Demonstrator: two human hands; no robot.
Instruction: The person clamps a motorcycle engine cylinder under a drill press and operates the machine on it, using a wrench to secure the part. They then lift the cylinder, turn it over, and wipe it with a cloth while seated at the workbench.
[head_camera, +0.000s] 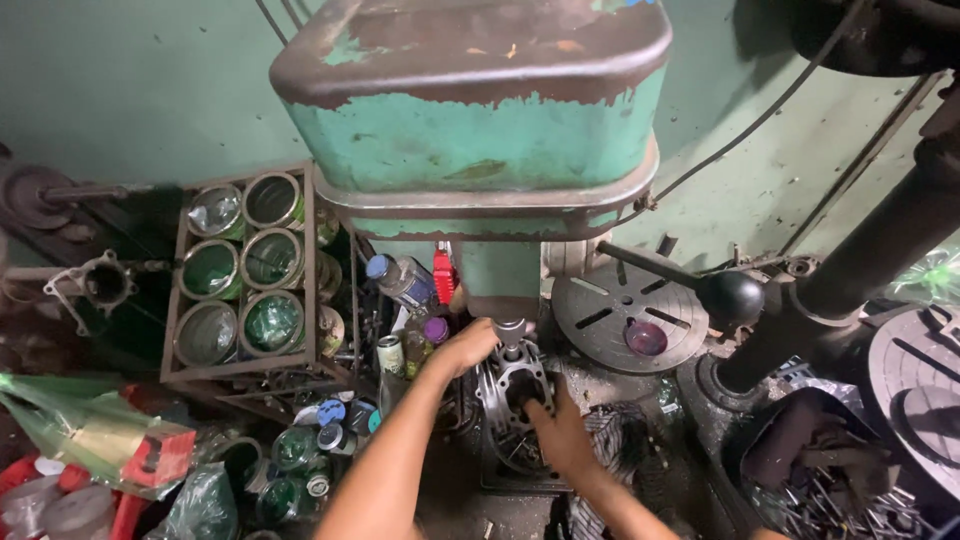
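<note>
A worn green drill press (480, 130) fills the upper middle of the head view, its chuck (511, 333) pointing down. Under it lies a grey metal casting (508, 395) with ring-shaped openings. My left hand (468, 347) reaches up beside the chuck and rests on the casting's upper left edge. My right hand (560, 432) grips the casting's lower right side, fingers curled over its rim. Both forearms come in from the bottom of the frame.
A rusty rack (240, 275) of open tins stands at the left. Bottles and spray cans (405, 300) crowd beside the press. A black-knobbed feed lever (728, 296) sticks out right, above a slotted round table (625, 315). Scrap metal fills a bin (830, 470) at the lower right.
</note>
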